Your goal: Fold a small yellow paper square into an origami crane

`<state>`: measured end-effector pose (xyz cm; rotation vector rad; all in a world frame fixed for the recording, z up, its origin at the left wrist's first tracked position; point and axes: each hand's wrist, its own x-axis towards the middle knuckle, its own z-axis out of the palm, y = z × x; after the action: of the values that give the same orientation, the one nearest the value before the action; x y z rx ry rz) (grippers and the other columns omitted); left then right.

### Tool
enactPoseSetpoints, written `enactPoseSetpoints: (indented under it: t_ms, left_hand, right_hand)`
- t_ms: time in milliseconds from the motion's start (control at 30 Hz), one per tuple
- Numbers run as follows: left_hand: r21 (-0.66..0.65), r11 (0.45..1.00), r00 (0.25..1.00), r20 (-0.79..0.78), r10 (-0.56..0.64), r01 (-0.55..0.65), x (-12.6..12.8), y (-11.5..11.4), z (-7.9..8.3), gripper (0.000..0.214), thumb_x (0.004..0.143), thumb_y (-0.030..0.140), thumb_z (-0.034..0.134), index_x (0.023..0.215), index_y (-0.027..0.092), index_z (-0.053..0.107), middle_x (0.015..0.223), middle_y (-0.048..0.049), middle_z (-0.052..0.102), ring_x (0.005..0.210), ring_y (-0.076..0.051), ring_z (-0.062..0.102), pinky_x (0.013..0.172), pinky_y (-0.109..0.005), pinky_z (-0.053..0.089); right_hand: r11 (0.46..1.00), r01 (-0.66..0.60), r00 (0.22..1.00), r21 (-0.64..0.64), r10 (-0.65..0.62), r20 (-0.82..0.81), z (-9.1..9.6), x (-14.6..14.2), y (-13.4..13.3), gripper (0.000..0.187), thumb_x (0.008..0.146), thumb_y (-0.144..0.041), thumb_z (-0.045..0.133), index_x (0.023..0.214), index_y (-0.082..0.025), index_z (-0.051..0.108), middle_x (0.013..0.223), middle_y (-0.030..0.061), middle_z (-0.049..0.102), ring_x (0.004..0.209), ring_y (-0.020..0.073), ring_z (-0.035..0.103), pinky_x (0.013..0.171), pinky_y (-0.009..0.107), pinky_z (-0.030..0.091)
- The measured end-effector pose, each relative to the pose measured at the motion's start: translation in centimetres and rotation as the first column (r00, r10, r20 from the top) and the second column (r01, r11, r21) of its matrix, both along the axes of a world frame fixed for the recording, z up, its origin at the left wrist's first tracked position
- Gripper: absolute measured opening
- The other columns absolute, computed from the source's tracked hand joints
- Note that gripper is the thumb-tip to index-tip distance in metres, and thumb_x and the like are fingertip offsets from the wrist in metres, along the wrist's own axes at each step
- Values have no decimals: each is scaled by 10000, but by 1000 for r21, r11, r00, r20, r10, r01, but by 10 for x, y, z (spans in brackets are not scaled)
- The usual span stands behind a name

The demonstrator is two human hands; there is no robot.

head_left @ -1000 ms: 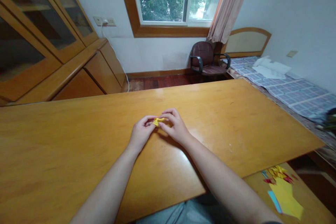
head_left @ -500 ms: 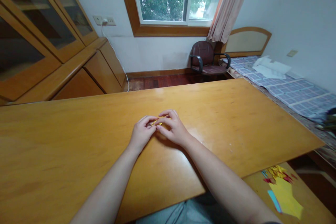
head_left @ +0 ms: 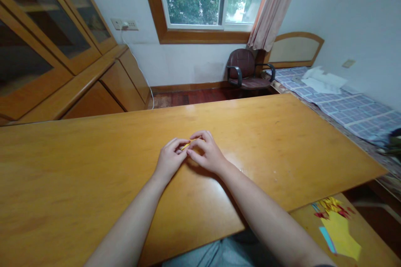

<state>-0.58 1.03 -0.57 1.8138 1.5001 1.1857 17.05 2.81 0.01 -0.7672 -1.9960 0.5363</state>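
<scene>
A small yellow piece of paper sits between my two hands, low over the wooden table. My left hand is closed around it, thumb and fingers pinching its left side. From the other side my right hand meets it with thumb and forefinger curled together at its right end. Fingers cover much of the piece, so its full shape is hidden.
On a lower surface at the right lie yellow paper, a light blue strip and several yellow and red scraps. Beyond the table stand a brown armchair, a bed and a wooden cabinet.
The fingers of my right hand have shifted slightly, and more of the yellow paper's narrow edge shows. Both arms stay in nearly the same place.
</scene>
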Motion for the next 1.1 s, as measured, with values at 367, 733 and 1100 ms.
enactPoseSetpoints:
  t_ms: [367,733,1100]
  left_hand:
    - [24,999,998,49,38,-39,3,-3,4,137,828,270,622,913,181,681,889,-41,663,789,-150,626,674,-231,514]
    - [-26,1000,953,301,21,-14,6,0,-6,184,810,292,637,966,197,614,967,-40,665,898,-169,659,833,-315,563]
    - [-84,994,899,438,-21,64,7,-1,2,226,775,304,668,963,186,629,1016,-53,656,967,-195,642,910,-355,525]
  right_hand:
    - [997,65,994,-47,-69,-90,-7,-3,5,93,837,-175,620,901,-216,567,1065,81,557,1052,198,562,946,390,499]
    - [986,-7,984,-169,-24,-179,-8,-7,3,241,846,-218,621,1074,-218,544,1126,89,551,1051,181,595,868,335,579]
    - [999,20,989,-25,-24,-144,-6,-3,7,269,814,-144,612,1066,-224,563,1114,75,662,1075,177,626,947,361,525]
